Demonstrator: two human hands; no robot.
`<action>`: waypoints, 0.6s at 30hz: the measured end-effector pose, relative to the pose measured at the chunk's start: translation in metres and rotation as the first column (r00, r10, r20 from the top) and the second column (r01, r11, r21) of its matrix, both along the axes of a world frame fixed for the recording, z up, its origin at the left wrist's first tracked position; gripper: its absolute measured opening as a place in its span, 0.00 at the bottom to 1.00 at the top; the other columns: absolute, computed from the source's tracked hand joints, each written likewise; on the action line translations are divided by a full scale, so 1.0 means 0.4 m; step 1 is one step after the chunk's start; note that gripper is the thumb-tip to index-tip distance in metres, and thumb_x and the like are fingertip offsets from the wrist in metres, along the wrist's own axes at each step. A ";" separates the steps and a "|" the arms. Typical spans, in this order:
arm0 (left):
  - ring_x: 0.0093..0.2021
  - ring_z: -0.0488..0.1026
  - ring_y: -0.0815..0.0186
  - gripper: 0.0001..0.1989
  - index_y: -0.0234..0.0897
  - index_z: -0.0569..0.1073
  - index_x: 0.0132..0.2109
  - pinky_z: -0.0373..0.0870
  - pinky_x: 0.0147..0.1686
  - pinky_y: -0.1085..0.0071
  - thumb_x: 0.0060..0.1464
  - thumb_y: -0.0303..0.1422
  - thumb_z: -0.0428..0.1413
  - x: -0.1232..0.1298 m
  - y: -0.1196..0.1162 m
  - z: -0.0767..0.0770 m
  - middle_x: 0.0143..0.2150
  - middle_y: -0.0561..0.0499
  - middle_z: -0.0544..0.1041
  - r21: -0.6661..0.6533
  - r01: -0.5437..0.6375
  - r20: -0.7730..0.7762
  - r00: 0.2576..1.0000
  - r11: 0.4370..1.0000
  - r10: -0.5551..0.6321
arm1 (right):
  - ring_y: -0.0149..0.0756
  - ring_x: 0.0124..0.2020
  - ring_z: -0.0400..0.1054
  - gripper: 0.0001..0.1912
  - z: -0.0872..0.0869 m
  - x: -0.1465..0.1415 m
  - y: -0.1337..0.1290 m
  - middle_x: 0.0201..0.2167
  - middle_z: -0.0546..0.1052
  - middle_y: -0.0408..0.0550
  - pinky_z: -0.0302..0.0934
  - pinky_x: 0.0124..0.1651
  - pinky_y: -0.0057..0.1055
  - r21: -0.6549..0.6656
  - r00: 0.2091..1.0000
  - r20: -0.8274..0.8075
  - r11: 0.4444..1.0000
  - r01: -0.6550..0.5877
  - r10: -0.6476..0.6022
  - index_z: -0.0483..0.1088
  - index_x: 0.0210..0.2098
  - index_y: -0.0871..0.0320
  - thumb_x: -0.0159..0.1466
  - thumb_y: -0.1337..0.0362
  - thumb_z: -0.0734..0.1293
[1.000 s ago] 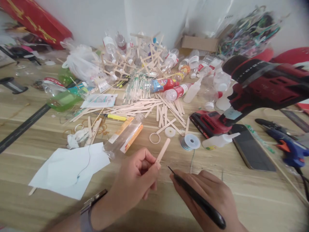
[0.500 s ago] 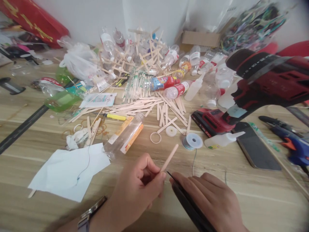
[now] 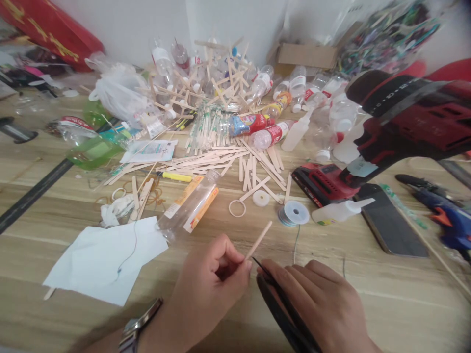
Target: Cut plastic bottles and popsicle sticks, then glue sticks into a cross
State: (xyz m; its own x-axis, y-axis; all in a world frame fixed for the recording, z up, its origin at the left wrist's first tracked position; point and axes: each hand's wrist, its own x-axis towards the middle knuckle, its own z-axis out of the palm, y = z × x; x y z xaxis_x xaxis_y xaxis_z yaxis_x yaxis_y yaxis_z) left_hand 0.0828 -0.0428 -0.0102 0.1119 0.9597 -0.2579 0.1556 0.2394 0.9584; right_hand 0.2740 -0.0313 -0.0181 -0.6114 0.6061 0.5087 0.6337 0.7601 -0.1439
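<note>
My left hand (image 3: 217, 284) pinches the lower end of a wooden craft stick (image 3: 259, 239) between thumb and fingers. The stick leans up to the right above the table. Close on its right, my right hand (image 3: 320, 304) is wrapped round a black tool (image 3: 279, 309) with two long parts and a thin pointed tip; its exact kind I cannot make out. That tip comes close to the stick's lower end beside my left fingertips; whether they touch I cannot tell. Beyond my hands are a wooden ring (image 3: 237, 208) and a spool of thread (image 3: 293, 214).
A red cordless drill (image 3: 386, 137) stands at right, with a glue bottle (image 3: 336, 214), phone (image 3: 393, 220) and blue glue gun (image 3: 449, 220) nearby. White paper (image 3: 99, 260) and a clear bottle (image 3: 189, 206) lie left. Craft sticks (image 3: 206, 162) and plastic bottles fill the back.
The black tool's two parts have spread a little and its tip has shifted slightly up and left. My left hand and the craft stick have barely moved.
</note>
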 end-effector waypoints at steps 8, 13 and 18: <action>0.23 0.68 0.71 0.09 0.39 0.66 0.28 0.61 0.22 0.77 0.56 0.34 0.55 -0.001 0.009 0.001 0.22 0.58 0.70 0.013 0.005 -0.050 0.999 1.000 -0.005 | 0.27 0.18 0.65 0.17 0.024 -0.004 0.010 0.19 0.74 0.38 0.52 0.27 0.31 0.015 0.999 0.053 1.000 -0.013 0.013 0.69 0.42 0.64 0.76 0.68 0.50; 0.23 0.69 0.71 0.09 0.39 0.68 0.29 0.64 0.23 0.77 0.56 0.34 0.55 -0.001 0.006 -0.002 0.22 0.58 0.72 0.042 -0.005 -0.072 0.997 0.999 0.008 | 0.28 0.18 0.64 0.16 0.016 -0.005 0.007 0.19 0.73 0.38 0.51 0.26 0.31 0.036 0.999 0.046 0.999 0.020 -0.022 0.69 0.41 0.63 0.76 0.65 0.52; 0.24 0.70 0.71 0.08 0.38 0.69 0.29 0.65 0.23 0.78 0.57 0.32 0.55 -0.001 0.002 0.003 0.23 0.57 0.74 0.101 0.024 -0.159 0.987 0.995 -0.008 | 0.28 0.18 0.66 0.18 0.014 -0.008 0.005 0.20 0.74 0.39 0.51 0.27 0.32 0.060 0.996 0.083 0.998 0.035 -0.040 0.69 0.41 0.63 0.76 0.67 0.50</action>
